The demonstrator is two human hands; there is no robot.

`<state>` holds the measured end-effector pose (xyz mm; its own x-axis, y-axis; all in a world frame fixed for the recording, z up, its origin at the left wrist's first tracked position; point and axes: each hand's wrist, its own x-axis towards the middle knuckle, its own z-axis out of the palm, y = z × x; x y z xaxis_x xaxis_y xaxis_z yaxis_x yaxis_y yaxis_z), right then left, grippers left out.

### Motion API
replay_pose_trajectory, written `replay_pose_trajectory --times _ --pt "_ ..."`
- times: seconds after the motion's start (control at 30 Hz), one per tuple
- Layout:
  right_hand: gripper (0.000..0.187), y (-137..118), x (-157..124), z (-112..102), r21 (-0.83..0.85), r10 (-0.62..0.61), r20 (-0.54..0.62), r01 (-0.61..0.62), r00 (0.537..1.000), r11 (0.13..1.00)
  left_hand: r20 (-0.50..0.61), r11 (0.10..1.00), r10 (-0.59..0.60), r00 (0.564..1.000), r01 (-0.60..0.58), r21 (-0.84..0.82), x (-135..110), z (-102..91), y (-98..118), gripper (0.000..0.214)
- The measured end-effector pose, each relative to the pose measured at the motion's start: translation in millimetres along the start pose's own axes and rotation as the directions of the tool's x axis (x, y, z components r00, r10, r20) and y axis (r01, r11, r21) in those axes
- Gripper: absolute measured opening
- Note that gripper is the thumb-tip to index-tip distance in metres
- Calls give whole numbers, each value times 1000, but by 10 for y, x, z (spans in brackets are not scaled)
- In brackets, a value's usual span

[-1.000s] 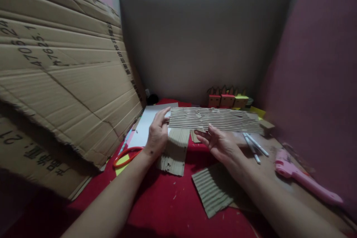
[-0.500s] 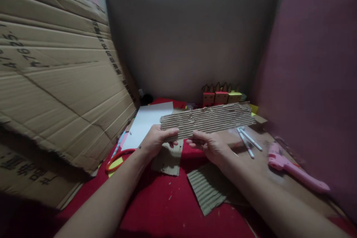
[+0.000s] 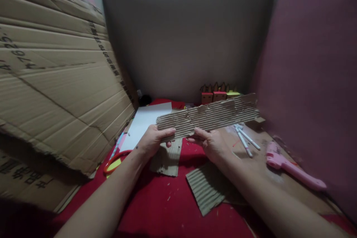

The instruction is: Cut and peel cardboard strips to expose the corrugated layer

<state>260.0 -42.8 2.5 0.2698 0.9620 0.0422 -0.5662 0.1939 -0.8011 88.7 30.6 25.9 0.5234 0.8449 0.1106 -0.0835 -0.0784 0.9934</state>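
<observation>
A long strip of corrugated cardboard, its ridges bare and its upper edge ragged, is held up over the red cloth, right end higher. My left hand pinches its lower left corner, thumb on the ridged face. My right hand grips the bottom edge nearer the middle, thumb on the front and fingers partly behind. Below the hands lie a cardboard piece and a second, ridged cardboard piece, the latter partly under my right forearm.
A big cardboard sheet leans along the left. White paper and orange-handled scissors lie left; white sticks and a pink glue gun lie right on a brown board. Small cardboard boxes stand at the back by the grey panel.
The strip has tilted, its right end rising slightly, while both hands keep hold of it. The whole view has shifted a little.
</observation>
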Motion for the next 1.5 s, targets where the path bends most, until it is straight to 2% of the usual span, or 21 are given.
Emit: replay_pose_trajectory --times 0.17,0.23,0.37,0.5,0.67,0.87,1.03,1.17,1.23,1.4,1.5 --pt "15 -70 100 -95 102 52 -42 -48 998 994 -28 999 -7 1000 6 -41 24 -54 -2 27" --pt "14 -54 100 -87 114 79 -14 -77 997 990 -30 1000 2 1000 -3 -20 20 -46 -3 28" --pt "15 29 17 3 45 106 68 -109 992 993 6 999 42 999 -42 26 -15 34 -13 24" --pt "17 83 -50 63 -10 101 34 -100 994 995 44 996 22 999 -26 83 -50 114 -34 21" --pt "18 96 -42 51 -40 63 -3 -63 998 997 28 995 10 1000 -13 102 -38 123 -44 19" --pt "21 91 -16 29 -27 5 9 -5 1000 1000 -9 993 31 999 -30 112 -32 93 -15 18" --pt "17 -18 23 8 26 -7 48 6 999 1000 -18 994 46 999 -44 97 -2 -5 4 17" --pt "11 -123 140 -111 153 -23 -35 28 999 988 -6 993 57 998 -56 104 49 -136 8 17" --pt "10 -143 208 -180 215 -6 -85 24 996 976 -1 998 38 999 -38 46 70 -173 6 18" --pt "11 -103 273 -222 287 54 -118 -18 991 958 -73 955 51 996 -70 -288 94 -138 3 28" --pt "11 -94 255 -200 302 74 -134 -30 988 953 -74 940 62 995 -83 -331 98 -123 23 29"
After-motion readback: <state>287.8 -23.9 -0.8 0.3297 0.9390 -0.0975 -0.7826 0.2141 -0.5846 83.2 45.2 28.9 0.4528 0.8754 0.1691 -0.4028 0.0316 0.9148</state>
